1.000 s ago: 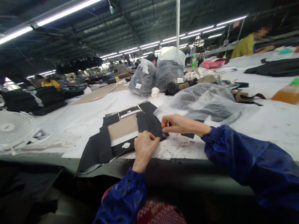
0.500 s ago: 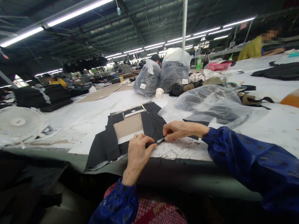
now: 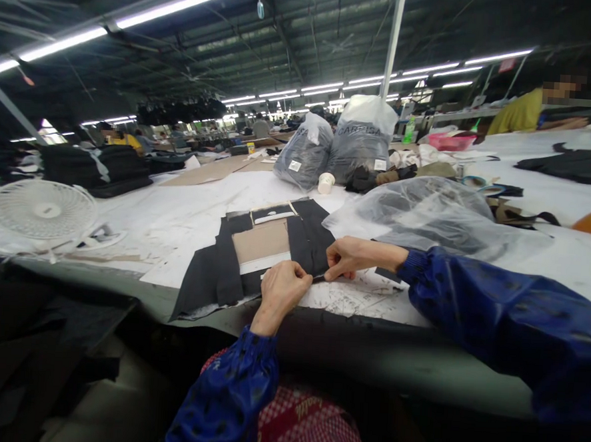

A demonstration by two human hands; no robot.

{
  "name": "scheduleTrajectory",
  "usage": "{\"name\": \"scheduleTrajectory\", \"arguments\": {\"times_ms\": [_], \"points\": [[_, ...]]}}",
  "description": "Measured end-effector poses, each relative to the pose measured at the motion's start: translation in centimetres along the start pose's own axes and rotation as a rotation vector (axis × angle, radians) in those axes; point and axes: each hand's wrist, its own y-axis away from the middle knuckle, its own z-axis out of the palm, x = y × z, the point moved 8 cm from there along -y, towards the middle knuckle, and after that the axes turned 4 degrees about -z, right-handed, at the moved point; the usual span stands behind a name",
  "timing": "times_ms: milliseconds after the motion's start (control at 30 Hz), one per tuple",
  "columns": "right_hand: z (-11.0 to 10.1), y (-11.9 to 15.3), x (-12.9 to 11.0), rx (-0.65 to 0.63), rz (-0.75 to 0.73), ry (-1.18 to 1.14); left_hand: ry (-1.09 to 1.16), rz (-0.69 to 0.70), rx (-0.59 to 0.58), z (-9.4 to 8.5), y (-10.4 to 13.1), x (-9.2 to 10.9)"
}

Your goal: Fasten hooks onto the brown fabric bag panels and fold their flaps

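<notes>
A black fabric piece (image 3: pixel 202 275) lies flat at the table's near edge, its left corner hanging over. In its middle sits a tan panel (image 3: pixel 261 243) with white strips along its upper and lower sides. My left hand (image 3: pixel 284 290) pinches the near edge of the black fabric, thumb and fingers together. Just to the right, my right hand (image 3: pixel 346 257) is closed on the same fabric at its right corner. A small gap separates the two hands.
A white fan (image 3: pixel 43 211) stands at the left. Behind the fabric are a paper cup (image 3: pixel 326 183) and filled plastic bags (image 3: pixel 358 141). Clear plastic sheeting (image 3: pixel 426 209) lies to the right. Farther right, a person in yellow (image 3: pixel 517 114) leans over the table.
My left hand has gone from spread thumb and fingers to a tighter pinch on the fabric edge, nearer my right hand. The whole view has shifted slightly.
</notes>
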Motion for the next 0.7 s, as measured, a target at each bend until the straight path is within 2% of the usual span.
{"name": "scheduleTrajectory", "arguments": {"times_ms": [133,233,300,367,400,467,600,700], "points": [[0.2,-0.3,-0.9,-0.023,0.03,0.138,-0.017,-0.003,-0.011,0.1,-0.1,0.0],[0.2,-0.1,-3.0,0.032,-0.006,0.456,-0.03,0.015,-0.011,0.2,-0.1,0.1],[0.1,0.2,-5.5,0.167,-0.142,0.721,-0.039,0.032,-0.014,0.2,-0.1,0.1],[0.6,0.4,-7.7,0.239,-0.328,0.843,-0.046,0.05,-0.019,0.2,-0.2,0.2],[0.9,0.3,-8.1,0.222,-0.394,0.834,-0.047,0.056,-0.021,0.1,-0.2,0.2],[1.3,-0.1,-7.7,0.116,-0.437,0.721,-0.045,0.061,-0.023,0.1,-0.2,0.2],[1.4,-1.1,-5.0,-0.083,-0.354,0.301,-0.014,0.055,-0.024,0.2,-0.3,0.1],[1.3,-1.6,-4.0,-0.082,-0.309,0.143,0.028,0.072,-0.03,0.1,-0.5,0.1]]}}
